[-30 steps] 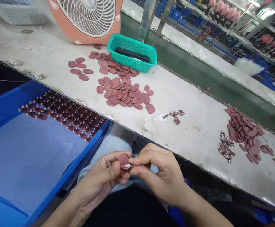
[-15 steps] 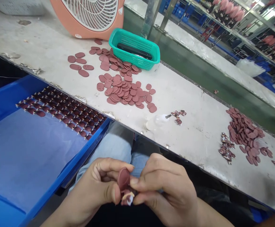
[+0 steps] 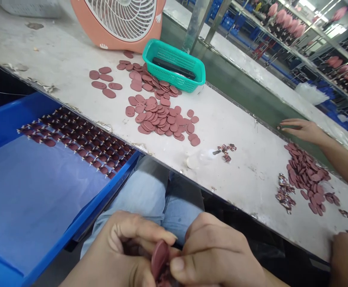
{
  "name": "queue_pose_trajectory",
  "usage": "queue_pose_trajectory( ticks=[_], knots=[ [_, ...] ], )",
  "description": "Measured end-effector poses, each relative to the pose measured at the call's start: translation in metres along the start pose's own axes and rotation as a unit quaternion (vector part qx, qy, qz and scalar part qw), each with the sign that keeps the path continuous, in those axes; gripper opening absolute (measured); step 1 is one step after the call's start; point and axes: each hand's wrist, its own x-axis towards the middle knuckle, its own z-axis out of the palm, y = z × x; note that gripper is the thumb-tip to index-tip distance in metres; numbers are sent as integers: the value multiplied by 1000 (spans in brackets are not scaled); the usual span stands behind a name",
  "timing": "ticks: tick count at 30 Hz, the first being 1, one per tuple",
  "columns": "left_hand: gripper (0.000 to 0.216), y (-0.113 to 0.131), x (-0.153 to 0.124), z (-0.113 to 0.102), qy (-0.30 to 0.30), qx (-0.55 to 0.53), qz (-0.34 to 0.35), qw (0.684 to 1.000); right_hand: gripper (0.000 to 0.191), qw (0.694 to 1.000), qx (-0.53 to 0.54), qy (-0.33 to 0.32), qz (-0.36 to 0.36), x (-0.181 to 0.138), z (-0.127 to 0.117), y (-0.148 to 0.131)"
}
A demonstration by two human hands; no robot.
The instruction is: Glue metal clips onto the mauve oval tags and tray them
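Low in front of my lap, a reddish-brown oval disc (image 3: 160, 259) stands tilted between the fingers of my left hand (image 3: 123, 247), which is closed on it. My right hand (image 3: 216, 255) presses in from the other side, thumb and fingers pinched at a small dark red piece (image 3: 165, 278) against the disc's lower edge. Most of that small piece is hidden by my fingers and the frame's bottom edge. Left of my hands is a blue tray (image 3: 114, 187) with rows of assembled brown oval pieces (image 3: 84, 137) on pale sheeting.
On the worktop (image 3: 234, 183) lie a pile of oval discs (image 3: 162, 115), a translucent dark-tipped bottle (image 3: 199, 158) and small patterned parts (image 3: 226, 151). A green basket (image 3: 174, 65) and an orange fan (image 3: 117, 24) stand behind. A co-worker's hand (image 3: 304, 130) reaches over another disc pile (image 3: 305, 171).
My hands, still on the disc and small piece, sit lower in view; the small piece is now more hidden. A co-worker's hand and forearm have come in over the worktop's far right edge.
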Motion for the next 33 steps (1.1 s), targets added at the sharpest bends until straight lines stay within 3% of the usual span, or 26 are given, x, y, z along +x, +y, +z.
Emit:
queue_pose_trajectory(
  ticks=[4, 8, 14, 18, 23, 27, 30, 33],
  knots=[
    [30, 2, 5, -2, -8, 9, 27, 1000, 12, 999, 19, 38, 5, 6, 5, 8],
    [30, -3, 14, -12, 9, 16, 85, 996, 12, 998, 17, 35, 43, 15, 5, 14],
    [35, -6, 20, -18, 1, 26, 89, 996, 7, 995, 31, 34, 89, 17, 1, 14],
    [31, -3, 12, -9, -5, 46, 135, 990, 19, 998, 4, 25, 58, 13, -4, 9],
    [27, 0, 3, -2, -70, 59, 113, 989, 35, 999, -37, 19, -4, 6, -13, 1],
    [30, 2, 1, -3, -71, 91, 114, 987, 39, 998, -66, 2, -12, 2, -17, -3],
    [31, 1, 3, -6, -85, 83, 99, 988, 37, 997, -68, 20, -14, 2, -17, -2],
    [29, -5, 10, -12, -50, 29, 89, 994, 29, 996, -72, 59, 4, 3, -15, 1]
  ],
)
